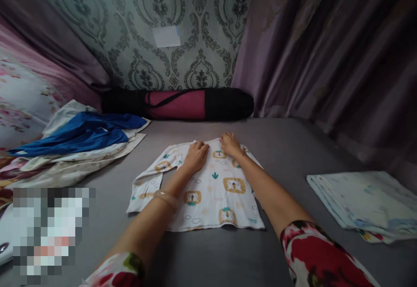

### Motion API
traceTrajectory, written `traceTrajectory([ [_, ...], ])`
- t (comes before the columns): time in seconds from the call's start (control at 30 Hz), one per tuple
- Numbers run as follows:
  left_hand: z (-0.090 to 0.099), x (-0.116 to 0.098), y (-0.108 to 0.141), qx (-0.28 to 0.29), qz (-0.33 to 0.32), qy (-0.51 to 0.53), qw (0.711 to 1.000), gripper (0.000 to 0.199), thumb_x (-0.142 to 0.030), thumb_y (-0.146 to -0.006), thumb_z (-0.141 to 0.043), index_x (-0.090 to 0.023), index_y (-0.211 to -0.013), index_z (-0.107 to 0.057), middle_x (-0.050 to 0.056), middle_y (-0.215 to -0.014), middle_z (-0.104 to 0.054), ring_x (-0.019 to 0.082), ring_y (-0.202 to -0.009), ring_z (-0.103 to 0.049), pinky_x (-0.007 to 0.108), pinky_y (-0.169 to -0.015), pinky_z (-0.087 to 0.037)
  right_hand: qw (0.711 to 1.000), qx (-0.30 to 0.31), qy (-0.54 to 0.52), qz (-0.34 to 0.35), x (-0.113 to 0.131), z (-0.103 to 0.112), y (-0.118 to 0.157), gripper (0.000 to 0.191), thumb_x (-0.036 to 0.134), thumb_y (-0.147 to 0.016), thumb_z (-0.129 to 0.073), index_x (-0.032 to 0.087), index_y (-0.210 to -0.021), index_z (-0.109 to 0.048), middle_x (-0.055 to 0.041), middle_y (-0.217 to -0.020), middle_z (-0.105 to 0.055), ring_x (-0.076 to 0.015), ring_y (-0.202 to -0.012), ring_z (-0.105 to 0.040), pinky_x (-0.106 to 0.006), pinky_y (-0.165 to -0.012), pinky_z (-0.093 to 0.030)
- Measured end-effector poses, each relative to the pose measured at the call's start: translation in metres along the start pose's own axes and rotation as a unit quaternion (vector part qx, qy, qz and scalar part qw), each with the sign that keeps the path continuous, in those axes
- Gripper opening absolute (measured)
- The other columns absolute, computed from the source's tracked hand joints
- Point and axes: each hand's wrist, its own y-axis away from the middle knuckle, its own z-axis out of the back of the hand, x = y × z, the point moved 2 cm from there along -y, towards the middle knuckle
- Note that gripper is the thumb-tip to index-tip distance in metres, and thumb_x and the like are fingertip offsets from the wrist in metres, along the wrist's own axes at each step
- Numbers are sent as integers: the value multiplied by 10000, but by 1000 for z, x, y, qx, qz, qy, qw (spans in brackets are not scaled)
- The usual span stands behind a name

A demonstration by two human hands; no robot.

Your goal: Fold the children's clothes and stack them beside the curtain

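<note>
Fingers (204,146) of our left hand (196,156) and right hand (230,144) curl on the shirt (210,189), pinching or not we cannot tell; we seem to be straightening it, the next move likely needing even tension.

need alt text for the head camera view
A person's left hand and right hand rest near the top edge of a white, long-sleeved lion-print shirt spread on a grey surface. A clothes pile topped by a blue garment lies to the left, folded pale cloth to the right, and a black-and-pink bag behind.
</note>
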Motion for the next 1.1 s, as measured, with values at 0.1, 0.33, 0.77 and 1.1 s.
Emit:
traceTrajectory([
  [0.1,-1,0,1,11,35,-12,999,384,-296,-995,-341,-188,-1284,-569,144,-1328,-563,263,-1247,-495,449,-1083,-352,999,-31,-18,-38,1,-9,3,314,257,-1004,-351,149,-1182,-586,-159,-1252,-586,-276,-1185,-485,-367,-973,-346],
  [0.33,-8,-1,-3,102,81,-51,990,568,-476,-1005,-238,-180,-1461,-401,153,-1551,-364,324,-1452,-279,545,-1158,-215,996,-59,-33,-57,4,-24,3,332,283,-1002,-365,158,-1223,-579,-174,-1299,-556,-306,-1203,-469,-410,-989,-362],
  [0.77,55,-25,68,82,72,-96,989,606,-344,-943,-428,-81,-1476,-310,234,-1522,-351,334,-1411,-343,480,-1119,-315,982,34,-76,-167,-111,55,126,283,272,-924,-489,112,-972,-717,-108,-886,-728,-193,-821,-663,-233,-676,-443],
  [1.1,59,-45,157,28,185,-68,980,543,-419,-963,-372,-86,-1382,-460,200,-1450,-456,298,-1334,-448,403,-1094,-360,967,35,-56,-244,-94,35,224,487,580,-873,-500,167,-1074,-663,-161,-1146,-662,-287,-1060,-628,-343,-826,-468],
])
